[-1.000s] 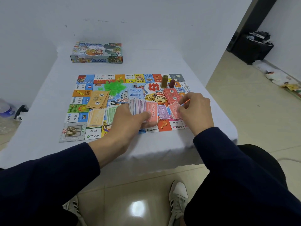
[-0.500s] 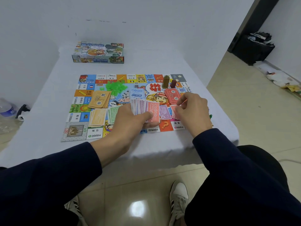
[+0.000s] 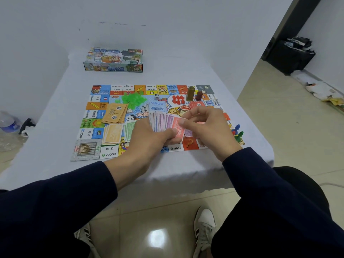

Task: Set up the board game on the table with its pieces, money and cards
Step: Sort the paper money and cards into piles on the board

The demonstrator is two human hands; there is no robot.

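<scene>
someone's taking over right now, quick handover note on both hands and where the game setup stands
Left hand holds a fan of banknotes.
Right hand pinches a red note at the fan.
On the board: tan notes, green notes, tan cards, green houses, dice, two tall tokens.
Box behind.
Left: sort the held notes into piles.

A: Board point(image 3: 87, 135) sits mid-table point(image 3: 46, 151); box point(image 3: 113, 59) at 12 o'clock behind it.
B: Houses point(image 3: 133, 98) at board's 11, tall pieces point(image 3: 193, 94) at 1, pawns point(image 3: 237, 132) at 3, banknote stacks point(image 3: 112, 134) at 8.
</scene>
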